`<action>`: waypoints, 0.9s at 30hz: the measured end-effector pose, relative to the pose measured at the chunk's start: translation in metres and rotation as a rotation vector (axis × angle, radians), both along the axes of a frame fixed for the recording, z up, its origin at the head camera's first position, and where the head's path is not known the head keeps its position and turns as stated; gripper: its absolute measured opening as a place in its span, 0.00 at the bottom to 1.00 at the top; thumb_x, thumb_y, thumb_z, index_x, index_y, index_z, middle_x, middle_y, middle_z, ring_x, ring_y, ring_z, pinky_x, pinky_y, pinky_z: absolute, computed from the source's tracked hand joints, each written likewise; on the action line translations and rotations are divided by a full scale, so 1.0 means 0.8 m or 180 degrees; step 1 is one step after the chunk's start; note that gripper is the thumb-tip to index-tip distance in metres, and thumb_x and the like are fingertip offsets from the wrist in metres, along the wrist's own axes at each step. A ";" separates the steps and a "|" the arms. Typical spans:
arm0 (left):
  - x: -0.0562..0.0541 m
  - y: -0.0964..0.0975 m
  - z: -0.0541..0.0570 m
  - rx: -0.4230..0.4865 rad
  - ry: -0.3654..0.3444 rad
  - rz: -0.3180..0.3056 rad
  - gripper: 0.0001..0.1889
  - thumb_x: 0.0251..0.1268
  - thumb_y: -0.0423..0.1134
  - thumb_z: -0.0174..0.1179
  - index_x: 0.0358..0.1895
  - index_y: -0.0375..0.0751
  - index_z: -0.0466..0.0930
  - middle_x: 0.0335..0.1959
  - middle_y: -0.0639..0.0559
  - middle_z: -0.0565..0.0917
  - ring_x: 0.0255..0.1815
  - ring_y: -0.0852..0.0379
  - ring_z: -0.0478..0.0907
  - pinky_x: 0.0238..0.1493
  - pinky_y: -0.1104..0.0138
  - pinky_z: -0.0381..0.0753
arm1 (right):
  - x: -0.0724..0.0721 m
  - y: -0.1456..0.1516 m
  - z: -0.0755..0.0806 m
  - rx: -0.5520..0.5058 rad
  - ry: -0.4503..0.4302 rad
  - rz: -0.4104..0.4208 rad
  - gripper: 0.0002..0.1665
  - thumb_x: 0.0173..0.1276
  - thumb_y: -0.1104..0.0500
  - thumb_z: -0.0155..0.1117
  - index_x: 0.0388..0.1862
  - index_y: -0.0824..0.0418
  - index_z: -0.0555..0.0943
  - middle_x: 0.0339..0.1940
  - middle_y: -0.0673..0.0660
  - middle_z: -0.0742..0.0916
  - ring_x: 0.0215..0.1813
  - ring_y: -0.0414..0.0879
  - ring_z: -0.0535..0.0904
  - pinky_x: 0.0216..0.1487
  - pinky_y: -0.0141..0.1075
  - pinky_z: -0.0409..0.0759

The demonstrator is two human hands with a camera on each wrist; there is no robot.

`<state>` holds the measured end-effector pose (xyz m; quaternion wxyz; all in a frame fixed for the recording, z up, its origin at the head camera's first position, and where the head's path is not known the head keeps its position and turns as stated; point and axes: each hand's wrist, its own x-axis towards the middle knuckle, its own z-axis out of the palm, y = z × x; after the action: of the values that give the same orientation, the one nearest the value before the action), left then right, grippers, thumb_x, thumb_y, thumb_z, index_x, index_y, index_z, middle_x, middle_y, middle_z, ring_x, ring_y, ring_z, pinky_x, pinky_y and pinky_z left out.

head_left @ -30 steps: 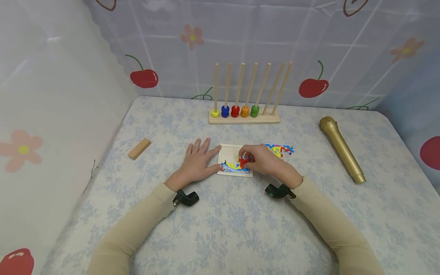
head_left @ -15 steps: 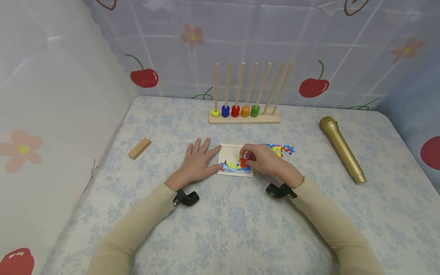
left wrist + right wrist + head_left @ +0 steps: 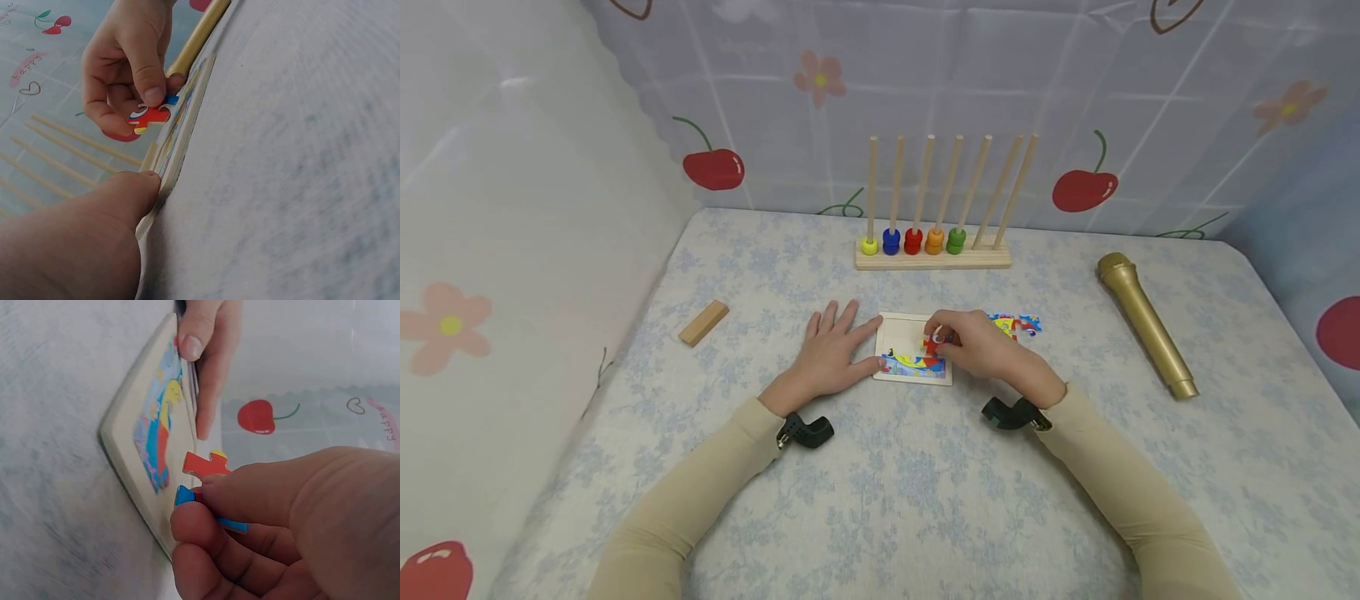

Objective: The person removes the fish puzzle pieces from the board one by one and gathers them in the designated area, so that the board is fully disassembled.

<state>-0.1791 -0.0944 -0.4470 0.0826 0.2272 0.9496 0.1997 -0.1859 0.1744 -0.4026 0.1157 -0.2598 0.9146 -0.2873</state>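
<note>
From the left: plain wooden block (image 3: pixel 703 323) sits off by itself near the curtain wall, not in play. My left hand (image 3: pixel 832 357) lies flat on the flowered tablecloth (image 3: pixel 880 500), fingers straight & spread, thumb tip against the left edge of the square wooden puzzle tray (image 3: pixel 897 332); I read that as bracing the tray so it won't slide, holding nothing. Tray's near strip already shows blue/yellow picture, far part bare wood. My right hand (image 3: pixel 981 346) is over the tray's right side, thumb & fingers pinched round the red-and-blue jigsaw piece (image 3: pixel 206 465); wrist views show the piece raised just above the tray, not seated. Loose colourful jigsaw pieces (image 3: pixel 1021 324) lie just right of that hand, within reach. Behind: wooden peg rack w/ coloured beads (image 3: pixel 934 243). Far right: gold toy microphone (image 3: pixel 1144 323), well apart.
</note>
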 end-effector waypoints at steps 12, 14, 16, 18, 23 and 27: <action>0.001 -0.001 0.001 0.0011 -0.0008 -0.0011 0.38 0.72 0.62 0.55 0.81 0.55 0.59 0.85 0.38 0.47 0.85 0.31 0.35 0.80 0.35 0.37 | 0.001 0.054 0.018 0.0067 0.0219 -0.0341 0.15 0.71 0.68 0.61 0.54 0.63 0.85 0.38 0.60 0.88 0.30 0.45 0.73 0.31 0.34 0.72; 0.001 -0.002 0.001 0.0008 -0.0010 -0.0012 0.38 0.72 0.62 0.55 0.81 0.55 0.59 0.85 0.38 0.47 0.85 0.31 0.35 0.80 0.35 0.37 | 0.002 0.071 0.020 0.0081 0.0240 -0.0431 0.15 0.71 0.68 0.61 0.54 0.64 0.85 0.38 0.61 0.88 0.30 0.45 0.74 0.30 0.34 0.72; 0.001 -0.003 0.001 0.0003 -0.0007 -0.0011 0.38 0.72 0.62 0.55 0.81 0.55 0.59 0.85 0.38 0.47 0.85 0.31 0.35 0.80 0.35 0.37 | 0.004 0.086 0.022 0.0107 0.0254 -0.0544 0.15 0.71 0.67 0.61 0.55 0.65 0.84 0.39 0.62 0.89 0.30 0.46 0.76 0.30 0.35 0.73; 0.000 -0.003 0.000 0.0010 -0.0004 -0.0009 0.38 0.72 0.62 0.55 0.81 0.55 0.59 0.85 0.38 0.47 0.85 0.31 0.35 0.80 0.35 0.37 | 0.007 0.099 0.026 0.0151 0.0241 -0.0687 0.14 0.71 0.67 0.61 0.54 0.65 0.83 0.39 0.63 0.88 0.32 0.48 0.78 0.32 0.36 0.75; 0.000 -0.002 -0.001 0.0015 0.0004 0.0000 0.38 0.72 0.62 0.55 0.81 0.55 0.59 0.85 0.38 0.47 0.85 0.31 0.35 0.80 0.35 0.38 | 0.014 0.127 0.027 0.0227 0.0300 -0.0923 0.11 0.70 0.66 0.63 0.50 0.65 0.83 0.37 0.63 0.88 0.34 0.50 0.78 0.34 0.37 0.76; 0.000 -0.001 -0.001 0.0007 -0.0008 -0.0012 0.38 0.72 0.62 0.54 0.81 0.55 0.58 0.85 0.38 0.47 0.85 0.31 0.35 0.80 0.35 0.37 | 0.017 0.142 0.021 0.0228 0.0347 -0.0976 0.10 0.69 0.66 0.65 0.48 0.66 0.83 0.32 0.61 0.87 0.29 0.46 0.75 0.31 0.35 0.74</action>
<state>-0.1794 -0.0952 -0.4481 0.0839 0.2289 0.9488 0.2009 -0.1726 0.2881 -0.3857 0.0299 -0.1281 0.9581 -0.2544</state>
